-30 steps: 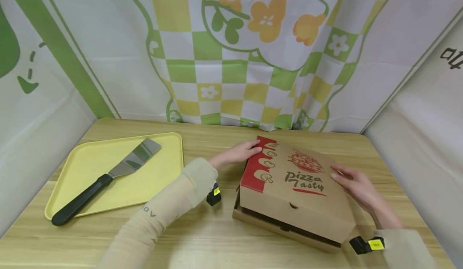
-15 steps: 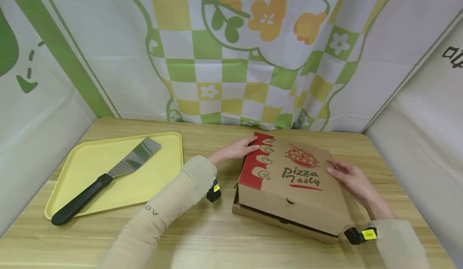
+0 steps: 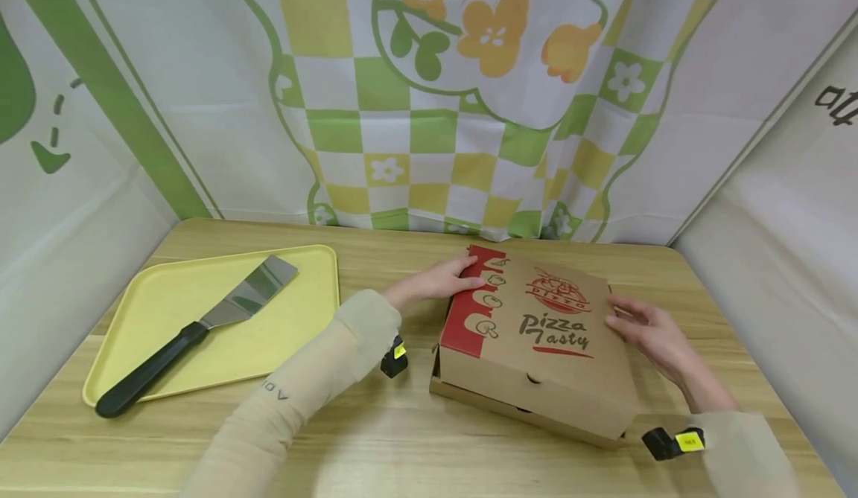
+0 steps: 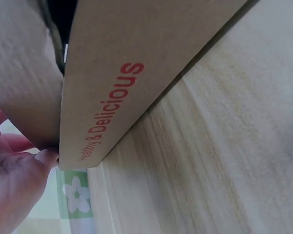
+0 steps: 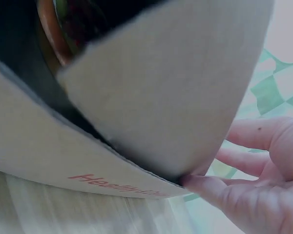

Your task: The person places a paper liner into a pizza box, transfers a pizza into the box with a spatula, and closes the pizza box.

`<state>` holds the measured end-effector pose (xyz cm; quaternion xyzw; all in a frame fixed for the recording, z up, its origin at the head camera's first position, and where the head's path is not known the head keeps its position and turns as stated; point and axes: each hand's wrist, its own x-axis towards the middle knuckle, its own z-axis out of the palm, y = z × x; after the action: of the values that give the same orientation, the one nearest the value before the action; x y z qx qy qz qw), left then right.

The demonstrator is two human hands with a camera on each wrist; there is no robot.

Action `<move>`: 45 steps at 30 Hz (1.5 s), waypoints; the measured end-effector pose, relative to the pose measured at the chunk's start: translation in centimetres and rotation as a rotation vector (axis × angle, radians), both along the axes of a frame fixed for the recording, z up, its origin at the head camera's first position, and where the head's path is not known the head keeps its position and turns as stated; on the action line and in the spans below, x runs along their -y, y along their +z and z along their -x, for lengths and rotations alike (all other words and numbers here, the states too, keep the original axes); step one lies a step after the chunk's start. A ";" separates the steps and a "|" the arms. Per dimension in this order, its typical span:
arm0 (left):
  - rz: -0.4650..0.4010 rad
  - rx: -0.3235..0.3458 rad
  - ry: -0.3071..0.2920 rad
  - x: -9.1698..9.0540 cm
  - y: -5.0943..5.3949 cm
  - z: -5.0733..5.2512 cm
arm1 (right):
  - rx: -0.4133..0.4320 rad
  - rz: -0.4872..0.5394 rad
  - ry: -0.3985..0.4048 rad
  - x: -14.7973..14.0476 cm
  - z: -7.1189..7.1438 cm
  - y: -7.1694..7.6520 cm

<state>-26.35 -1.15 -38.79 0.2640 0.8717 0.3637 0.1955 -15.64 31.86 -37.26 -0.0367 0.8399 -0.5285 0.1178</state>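
A brown cardboard pizza box (image 3: 556,342) with a red printed band stands on the table, right of centre. Its lid rests over the base, with a narrow gap along the front. At the lid's far left corner, my left hand (image 3: 439,278) pinches the cardboard. My right hand (image 3: 650,334) holds the lid's right side towards the back, thumb (image 5: 205,187) on the side flap and fingers behind. Through the gap in the right wrist view shows a curved brown edge (image 5: 51,29) with dark reddish patches inside the box; the rest of it is hidden.
A yellow tray (image 3: 302,334) lies on the left of the wooden table (image 3: 395,438). Across it rests a wide metal spatula (image 3: 231,304), its black handle jutting over the near left rim. A checked, flowered curtain (image 3: 429,133) hangs behind the table.
The lid has come down at the front, so the gap above the base is narrower. Both the lid and my right hand have shifted slightly left. Tray and spatula stay put.
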 end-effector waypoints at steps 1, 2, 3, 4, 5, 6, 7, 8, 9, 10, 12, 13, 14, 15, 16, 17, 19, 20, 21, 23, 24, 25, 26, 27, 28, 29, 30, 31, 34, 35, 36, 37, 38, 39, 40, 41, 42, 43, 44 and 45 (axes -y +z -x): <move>-0.004 0.002 -0.001 0.1 0.0 -0.1 | -0.006 -0.004 0.008 0.0 -0.2 0.1; -0.004 0.001 -0.005 0.1 0.1 -0.3 | -0.012 -0.009 0.017 0.0 -0.3 0.1; -0.006 0.004 -0.007 0.2 0.1 -0.4 | -0.019 -0.015 0.023 0.0 -0.5 0.2; -0.007 0.010 -0.012 0.2 0.2 -0.6 | -0.024 -0.022 0.029 0.0 -0.7 0.3; -0.007 0.017 -0.015 0.3 0.3 -0.8 | -0.027 -0.028 0.032 0.0 -0.9 0.3; -0.006 0.027 -0.018 0.4 0.4 -1.0 | -0.031 -0.038 0.035 0.0 -1.1 0.4; -0.005 0.033 -0.022 0.5 0.4 -1.1 | -0.035 -0.045 0.037 0.0 -1.2 0.4; -0.005 0.040 -0.024 0.5 0.4 -1.3 | -0.036 -0.051 0.038 0.0 -1.4 0.5; -0.007 0.047 -0.026 0.6 0.4 -1.5 | -0.039 -0.058 0.038 0.1 -1.5 0.6; -0.008 0.051 -0.029 0.7 0.4 -1.6 | -0.042 -0.065 0.039 0.1 -1.6 0.6; -0.009 0.051 -0.036 0.8 0.3 -1.8 | -0.052 -0.081 0.042 0.2 -1.8 0.7; -0.013 0.050 -0.040 0.8 0.3 -1.9 | -0.056 -0.084 0.045 0.2 -1.9 0.7; -0.018 0.051 -0.043 0.9 0.2 -2.0 | -0.059 -0.086 0.049 0.3 -2.0 0.7; -0.018 0.051 -0.047 1.0 0.1 -2.1 | -0.065 -0.092 0.052 0.3 -2.1 0.7; -0.014 0.047 -0.053 1.0 0.1 -2.2 | -0.068 -0.095 0.056 0.3 -2.2 0.7; -0.009 0.043 -0.059 1.1 0.1 -2.3 | -0.070 -0.098 0.061 0.4 -2.3 0.8; 0.001 0.035 -0.072 1.3 0.2 -2.5 | -0.072 -0.111 0.065 0.4 -2.5 0.8; 0.006 0.031 -0.078 1.4 0.2 -2.7 | -0.071 -0.124 0.066 0.5 -2.7 0.9; 0.011 0.028 -0.085 1.5 0.4 -2.9 | -0.069 -0.138 0.068 0.5 -2.8 1.0; 0.011 0.023 -0.096 1.6 0.5 -3.2 | -0.065 -0.168 0.069 0.7 -3.1 1.2; 0.008 0.020 -0.102 1.7 0.6 -3.3 | -0.063 -0.183 0.069 0.7 -3.3 1.3; 0.002 0.017 -0.106 1.8 0.6 -3.4 | -0.063 -0.197 0.071 0.8 -3.5 1.3; -0.003 0.017 -0.107 1.9 0.6 -3.5 | -0.062 -0.206 0.074 0.9 -3.6 1.4; -0.005 0.019 -0.107 2.0 0.7 -3.7 | -0.064 -0.211 0.077 1.0 -3.7 1.5; -0.008 0.022 -0.106 2.0 0.7 -3.8 | -0.068 -0.214 0.078 1.1 -3.9 1.5; -0.014 0.024 -0.106 2.1 0.8 -4.0 | -0.070 -0.219 0.076 1.2 -4.0 1.5; -0.015 0.024 -0.106 2.2 0.8 -4.2 | -0.076 -0.224 0.074 1.2 -4.2 1.6; -0.015 0.021 -0.107 2.2 0.9 -4.3 | -0.084 -0.231 0.072 1.3 -4.3 1.6; -0.014 0.009 -0.113 2.4 1.1 -4.9 | -0.100 -0.243 0.067 1.4 -4.7 1.7; -0.010 0.002 -0.115 2.4 1.1 -5.0 | -0.104 -0.249 0.065 1.5 -4.8 1.7; -0.003 -0.005 -0.116 2.5 1.2 -5.2 | -0.109 -0.250 0.069 1.5 -4.9 1.7; -0.002 -0.008 -0.116 2.5 1.2 -5.3 | -0.111 -0.249 0.071 1.5 -5.0 1.7; -0.001 -0.007 -0.115 2.5 1.2 -5.4 | -0.110 -0.248 0.073 1.6 -5.1 1.8; 0.001 -0.008 -0.113 2.6 1.3 -5.5 | -0.111 -0.254 0.071 1.6 -5.1 1.8; 0.005 -0.009 -0.111 2.6 1.3 -5.6 | -0.111 -0.260 0.071 1.7 -5.2 1.8; 0.010 -0.009 -0.110 2.7 1.3 -5.7 | -0.109 -0.261 0.071 1.8 -5.3 1.8; 0.011 -0.008 -0.109 2.7 1.3 -5.8 | -0.106 -0.265 0.072 1.8 -5.3 1.7; 0.009 -0.006 -0.110 2.8 1.3 -5.9 | -0.107 -0.277 0.070 1.9 -5.4 1.8; 0.007 -0.003 -0.112 2.9 1.3 -6.0 | -0.104 -0.289 0.067 2.0 -5.6 1.8; 0.008 0.001 -0.113 2.9 1.4 -6.1 | -0.102 -0.298 0.066 2.0 -5.7 1.9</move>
<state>-20.27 -4.09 -37.41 0.3120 0.8567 0.3487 0.2172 -9.93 29.83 -35.40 -0.0732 0.9121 -0.3915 0.0966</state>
